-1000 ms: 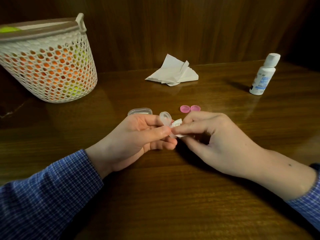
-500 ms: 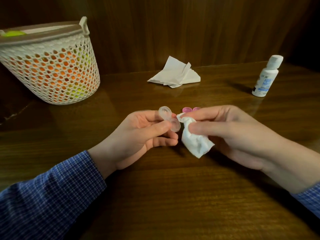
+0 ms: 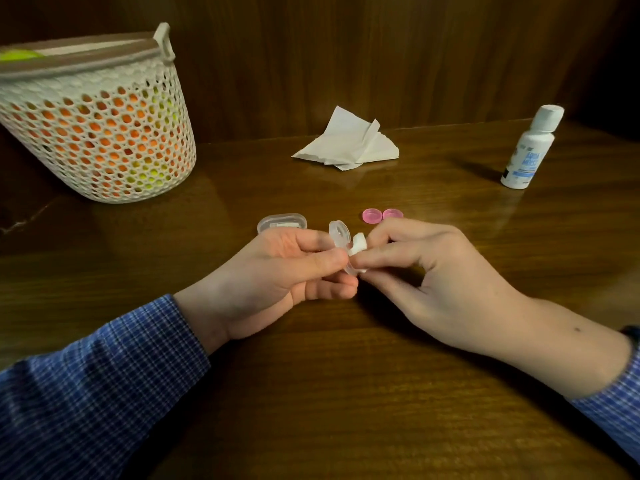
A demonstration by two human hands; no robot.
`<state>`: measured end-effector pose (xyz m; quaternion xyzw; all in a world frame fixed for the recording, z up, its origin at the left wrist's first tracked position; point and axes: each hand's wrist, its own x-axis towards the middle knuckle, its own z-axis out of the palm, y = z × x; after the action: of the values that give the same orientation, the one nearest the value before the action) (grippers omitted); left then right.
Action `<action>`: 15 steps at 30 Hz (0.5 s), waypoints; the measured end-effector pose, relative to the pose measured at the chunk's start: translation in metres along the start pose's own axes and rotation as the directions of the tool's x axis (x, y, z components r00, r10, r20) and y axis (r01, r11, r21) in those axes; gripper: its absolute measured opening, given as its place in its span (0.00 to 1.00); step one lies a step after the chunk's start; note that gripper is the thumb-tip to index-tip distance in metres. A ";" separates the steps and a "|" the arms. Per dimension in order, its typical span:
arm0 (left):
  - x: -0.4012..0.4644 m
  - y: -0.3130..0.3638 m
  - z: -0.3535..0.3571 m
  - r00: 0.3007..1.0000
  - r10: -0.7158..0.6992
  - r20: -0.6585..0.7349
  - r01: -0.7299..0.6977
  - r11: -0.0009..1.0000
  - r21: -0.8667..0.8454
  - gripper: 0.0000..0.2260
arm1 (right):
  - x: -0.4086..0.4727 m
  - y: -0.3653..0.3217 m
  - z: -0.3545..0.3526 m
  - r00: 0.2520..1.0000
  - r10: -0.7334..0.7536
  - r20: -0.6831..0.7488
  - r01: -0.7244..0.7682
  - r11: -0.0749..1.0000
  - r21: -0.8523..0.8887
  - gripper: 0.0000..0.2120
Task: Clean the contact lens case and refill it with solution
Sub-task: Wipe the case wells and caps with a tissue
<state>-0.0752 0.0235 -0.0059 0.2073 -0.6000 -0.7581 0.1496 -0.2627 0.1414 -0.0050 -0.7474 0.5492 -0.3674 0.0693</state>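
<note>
My left hand (image 3: pixel 273 271) pinches a clear contact lens case (image 3: pixel 339 235) between thumb and fingers, one round well sticking up. My right hand (image 3: pixel 426 275) holds a small wad of white tissue (image 3: pixel 358 245) pressed into the case's lower well, which the fingers mostly hide. Two pink caps (image 3: pixel 382 215) lie side by side on the table just beyond my hands. A white solution bottle (image 3: pixel 529 150) with a blue label stands capped at the far right.
A clear oval box (image 3: pixel 282 221) lies just behind my left hand. Crumpled white tissues (image 3: pixel 349 142) sit at the back near the wood wall. A white mesh basket (image 3: pixel 100 129) with orange and yellow contents stands at the far left on the wooden table (image 3: pixel 329 393).
Half a second ago my right hand held the tissue loose beside the case. It has now bunched the tissue up and pushed it back into the case's well.
</note>
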 end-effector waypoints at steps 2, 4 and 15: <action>-0.001 -0.003 0.005 0.993 0.082 -0.081 -0.077 0.995 0.064 0.12 | 0.001 -0.002 -0.001 0.997 0.071 -0.004 -0.071 0.997 0.020 0.10; -0.002 -0.006 0.008 0.969 0.200 -0.148 -0.169 0.966 0.197 0.12 | 0.003 -0.003 -0.001 0.984 0.179 0.021 -0.181 0.978 0.105 0.09; -0.003 -0.008 0.011 0.814 0.576 -0.070 -0.447 0.700 0.557 0.14 | 0.007 -0.008 -0.001 0.878 0.457 0.141 -0.457 0.713 0.532 0.07</action>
<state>-0.0778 0.0361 -0.0116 0.1529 -0.7915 -0.4654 0.3656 -0.2564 0.1390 0.0030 -0.5359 0.5874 -0.4809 0.3695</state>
